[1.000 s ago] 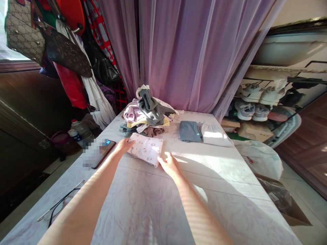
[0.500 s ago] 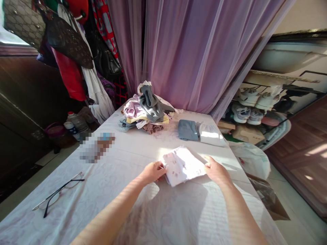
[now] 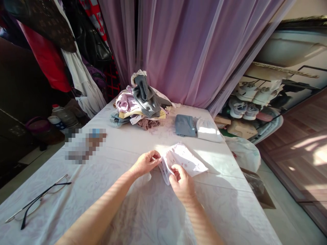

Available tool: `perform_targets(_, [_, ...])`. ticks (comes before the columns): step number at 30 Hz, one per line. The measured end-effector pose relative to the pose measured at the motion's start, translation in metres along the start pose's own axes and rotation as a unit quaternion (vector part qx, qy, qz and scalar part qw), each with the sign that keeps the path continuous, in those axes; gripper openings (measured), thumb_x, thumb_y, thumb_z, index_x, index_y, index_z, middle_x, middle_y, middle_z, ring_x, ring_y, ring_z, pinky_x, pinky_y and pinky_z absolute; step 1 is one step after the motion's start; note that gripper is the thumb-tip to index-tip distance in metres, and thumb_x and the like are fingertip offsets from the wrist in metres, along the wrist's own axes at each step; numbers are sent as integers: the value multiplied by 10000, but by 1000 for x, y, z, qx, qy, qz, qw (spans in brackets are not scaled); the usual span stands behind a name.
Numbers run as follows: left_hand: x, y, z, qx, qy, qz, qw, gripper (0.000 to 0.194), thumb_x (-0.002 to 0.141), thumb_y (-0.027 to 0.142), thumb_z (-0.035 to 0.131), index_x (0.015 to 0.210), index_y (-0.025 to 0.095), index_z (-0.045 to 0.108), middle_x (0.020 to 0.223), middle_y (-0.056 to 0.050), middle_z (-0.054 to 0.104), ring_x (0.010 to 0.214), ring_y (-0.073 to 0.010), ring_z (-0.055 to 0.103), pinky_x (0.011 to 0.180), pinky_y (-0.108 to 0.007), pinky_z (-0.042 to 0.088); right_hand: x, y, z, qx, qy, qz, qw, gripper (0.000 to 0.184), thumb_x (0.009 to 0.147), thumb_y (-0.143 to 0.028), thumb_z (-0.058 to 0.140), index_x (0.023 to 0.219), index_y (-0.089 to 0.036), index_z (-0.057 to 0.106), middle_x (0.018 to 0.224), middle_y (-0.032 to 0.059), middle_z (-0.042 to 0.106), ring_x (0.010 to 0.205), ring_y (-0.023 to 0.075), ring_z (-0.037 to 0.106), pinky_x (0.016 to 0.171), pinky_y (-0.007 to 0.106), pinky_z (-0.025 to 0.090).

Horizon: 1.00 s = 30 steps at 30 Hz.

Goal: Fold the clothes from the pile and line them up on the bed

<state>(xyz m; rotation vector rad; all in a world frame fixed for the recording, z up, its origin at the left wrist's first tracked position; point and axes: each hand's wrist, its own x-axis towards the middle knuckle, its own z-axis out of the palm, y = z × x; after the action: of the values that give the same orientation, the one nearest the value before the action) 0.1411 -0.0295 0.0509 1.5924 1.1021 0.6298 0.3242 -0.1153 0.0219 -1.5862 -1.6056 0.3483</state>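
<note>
A folded white garment with small printed figures (image 3: 185,156) lies on the cloth-covered table, partly in bright sunlight. My left hand (image 3: 146,163) pinches its left edge between thumb and fingers. At its near left corner my right hand (image 3: 181,180) is closed on the fabric, the fingertips curled over the edge. The exact kind of garment cannot be made out. Behind it lie a folded blue-grey garment (image 3: 185,125) and a folded white garment (image 3: 208,130), side by side. A heap of crumpled clothes (image 3: 140,105) sits farther back on the left.
Eyeglasses (image 3: 38,200) lie at the table's left, with a blurred-out item (image 3: 85,146) beyond them. A purple curtain (image 3: 173,51) hangs behind the table (image 3: 122,146). Bags and clothes hang at left; a rack with shoes (image 3: 245,105) stands at right.
My right hand has moved from the garment's right edge to its near left corner. My left hand still holds the left edge. The view has shifted slightly, moving the scene leftward.
</note>
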Motion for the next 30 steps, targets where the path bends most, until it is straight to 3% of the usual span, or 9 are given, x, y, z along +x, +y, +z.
perform_targets(3, [6,0,3,11,49,22,998,278,776,299,642,1038,208,659,908,5,675,658,-88,559,625,-200,477,2,9,-7,76,-34,51,995,81,789,-278,559,833,-256,624,669,0,676,544,155,600,534,261,501])
perform_targets(8, [13,7,9,16,45,49,998,177,791,235,615,932,220,720,937,8,699,685,-87,567,675,-196,488,-1,10,-16,151,-48,90,983,126,796,-334,588,808,-213,622,633,0,644,507,137,573,467,234,466])
perform_targets(17, [20,24,16,28,34,86,995,88,800,234,649,833,222,729,891,7,687,725,-97,604,710,-208,487,-1,8,-20,131,-44,77,987,93,794,-318,568,792,-243,623,674,12,669,547,164,601,520,270,515])
perform_targets(26, [18,23,19,100,-1,109,989,184,785,279,661,960,270,715,1027,4,660,763,-111,626,723,-238,494,0,3,-23,96,-41,40,994,68,818,-276,560,772,-240,596,665,-12,648,550,144,598,555,248,514])
perform_targets(30, [19,27,18,141,-12,110,984,96,764,256,677,857,237,682,988,9,645,750,-109,611,707,-236,468,0,3,-21,85,-38,31,995,92,825,-277,560,765,-217,594,668,-4,646,560,141,600,570,246,510])
